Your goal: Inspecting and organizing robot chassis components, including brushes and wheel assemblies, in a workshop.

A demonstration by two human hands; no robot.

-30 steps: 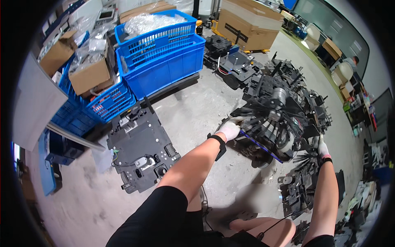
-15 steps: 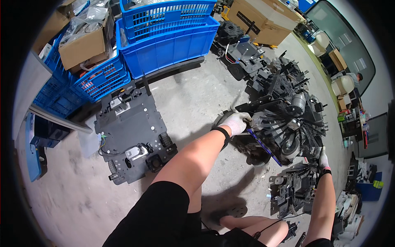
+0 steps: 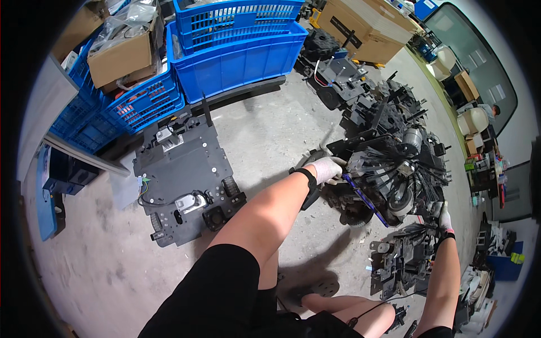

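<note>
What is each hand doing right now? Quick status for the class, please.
Left hand: closed, holding the edge of the machine.
Right hand: at the machine's other side; fingers mostly hidden, so its grip cannot be told.

On the left we see a flat dark chassis point(image 3: 189, 163) lying on the concrete floor point(image 3: 265, 141). Beyond it, we find a slatted blue crate point(image 3: 245, 18) stacked over a solid-walled blue bin point(image 3: 242, 67). Beside that bin, an open cardboard box point(image 3: 121, 65) holds clear plastic bags point(image 3: 135, 14). Farther back we notice a large carton point(image 3: 363, 28) and, at right, a pale chair point(image 3: 473, 121).
</note>
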